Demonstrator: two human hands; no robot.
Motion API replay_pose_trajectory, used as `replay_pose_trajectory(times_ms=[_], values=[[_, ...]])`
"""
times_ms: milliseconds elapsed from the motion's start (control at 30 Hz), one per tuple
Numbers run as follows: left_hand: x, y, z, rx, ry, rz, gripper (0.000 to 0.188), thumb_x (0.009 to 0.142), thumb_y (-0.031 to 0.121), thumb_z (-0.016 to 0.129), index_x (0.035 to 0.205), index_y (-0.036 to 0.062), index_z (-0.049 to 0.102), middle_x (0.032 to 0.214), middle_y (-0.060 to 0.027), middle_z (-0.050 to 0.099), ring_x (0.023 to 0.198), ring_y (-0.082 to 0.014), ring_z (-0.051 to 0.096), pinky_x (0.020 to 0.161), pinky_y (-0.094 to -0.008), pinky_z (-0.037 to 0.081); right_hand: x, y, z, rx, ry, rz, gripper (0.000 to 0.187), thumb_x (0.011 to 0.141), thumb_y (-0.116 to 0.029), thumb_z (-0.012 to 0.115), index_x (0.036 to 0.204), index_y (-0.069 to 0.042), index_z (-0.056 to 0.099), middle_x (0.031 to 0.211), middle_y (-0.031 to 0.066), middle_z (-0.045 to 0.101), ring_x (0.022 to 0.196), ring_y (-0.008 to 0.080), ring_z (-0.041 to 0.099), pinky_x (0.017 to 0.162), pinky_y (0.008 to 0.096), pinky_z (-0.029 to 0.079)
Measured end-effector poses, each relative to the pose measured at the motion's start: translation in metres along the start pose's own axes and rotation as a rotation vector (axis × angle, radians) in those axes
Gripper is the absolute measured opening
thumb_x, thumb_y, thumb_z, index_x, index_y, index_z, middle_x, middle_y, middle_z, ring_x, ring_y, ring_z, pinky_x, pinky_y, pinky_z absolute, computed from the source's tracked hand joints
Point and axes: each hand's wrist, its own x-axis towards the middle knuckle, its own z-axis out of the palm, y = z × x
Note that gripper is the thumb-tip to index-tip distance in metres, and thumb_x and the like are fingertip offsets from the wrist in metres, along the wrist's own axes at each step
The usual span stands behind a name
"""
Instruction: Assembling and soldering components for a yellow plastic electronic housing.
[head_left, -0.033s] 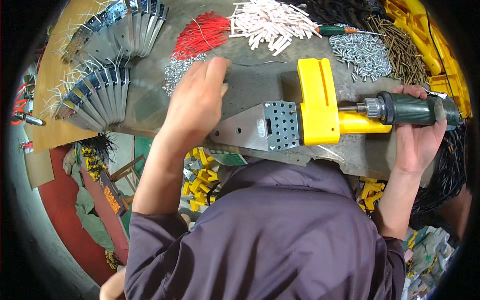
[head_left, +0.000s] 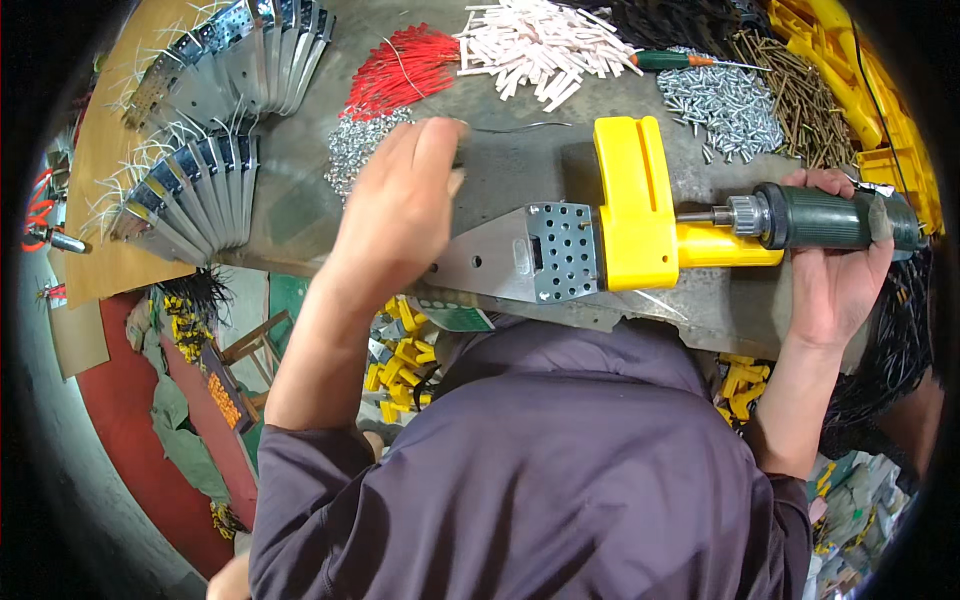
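My right hand (head_left: 835, 285) is wrapped round a dark green power screwdriver (head_left: 825, 217). Its bit reaches left to a yellow plastic tool body with a handle (head_left: 640, 210), which lies on the bench. A metal plate with a perforated, bent end (head_left: 566, 250) joins the left side of that body and tapers toward my left hand (head_left: 400, 200). The left hand hovers over the plate's narrow end, fingers curled together; anything in them is hidden. Just behind it is a heap of small shiny metal fasteners (head_left: 355, 145).
Along the back lie red tied strips (head_left: 405, 70), white sticks (head_left: 545, 50), silver screws (head_left: 722, 108), brown screws (head_left: 800, 100) and a green-handled screwdriver (head_left: 675, 61). Fanned metal plates with white ties (head_left: 205, 190) stand at left. Yellow plastic parts (head_left: 895, 150) are piled at right.
My left hand has shifted slightly to the right, covering more of the plate's narrow end. My right hand, the power screwdriver and the yellow body look unmoved.
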Motion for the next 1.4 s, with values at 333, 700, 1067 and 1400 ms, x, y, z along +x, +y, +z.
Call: replay_pose_trajectory(times_ms=[333,700,1067,1400], values=[[-0.002,0.041,0.042,-0.813,0.148,0.199,0.063,0.072,-0.016,0.062,0.126,-0.0026,0.033,0.107,-0.0116,0.049,0.088,-0.0176,0.059,0.079,-0.0294,0.049,-0.003,0.003,0.008,-0.011,0.022,-0.001,0.034,0.084,-0.015,0.061,0.103,0.006,0.043,0.097,0.013,0.047,0.099,0.0253,0.05,0.111,0.0481,0.027],[0.005,0.038,0.042,-0.818,0.118,0.275,0.059,0.074,-0.016,0.061,0.124,-0.003,0.034,0.106,-0.0116,0.047,0.088,-0.017,0.058,0.078,-0.0306,0.051,-0.003,0.003,0.008,-0.051,-0.012,0.0,0.029,0.084,-0.014,0.058,0.1,0.004,0.043,0.097,0.0122,0.045,0.1,0.024,0.049,0.111,0.0466,0.026],[0.007,0.04,0.033,-0.415,0.205,0.286,0.034,0.062,-0.004,0.064,0.094,0.0013,0.053,0.087,-0.0122,0.053,0.075,-0.0318,0.05,0.067,-0.0384,0.04,-0.005,0.004,0.013,-0.119,-0.02,-0.001,0.029,0.085,-0.017,0.056,0.101,0.003,0.043,0.098,0.0128,0.047,0.101,0.0249,0.049,0.11,0.0463,0.027],[0.005,0.04,0.032,-0.541,0.215,0.252,0.031,0.068,-0.002,0.066,0.096,0.0002,0.054,0.084,-0.0129,0.053,0.078,-0.0324,0.051,0.069,-0.0385,0.042,-0.009,0.006,0.029,-0.24,0.055,-0.031,0.034,0.082,-0.009,0.057,0.108,0.004,0.039,0.1,0.0127,0.045,0.101,0.0255,0.047,0.111,0.0483,0.025]])
